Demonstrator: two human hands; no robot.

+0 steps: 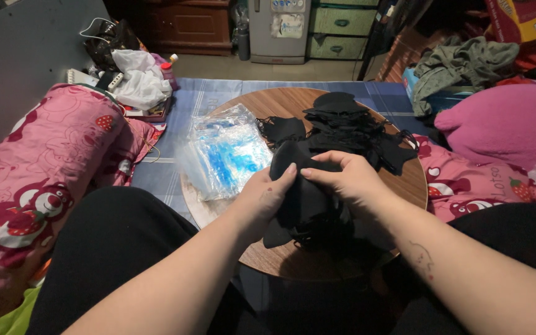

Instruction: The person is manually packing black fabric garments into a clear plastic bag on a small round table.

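Round wooden table [218,214], two hands [268,195] [345,180], each grip pinching one black mask [302,198], one plastic bag stack [224,152]

Home bedroom: pink cartoon bedding [44,161], small fridge [278,31], drawers [341,28] (clothes heaped [466,62] nearby)

masks [342,127] on table [414,180], bags [224,152] left

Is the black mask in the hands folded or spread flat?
Folded: the black mask bulges with a centre crease, pinched between the left hand and right hand above the round table.
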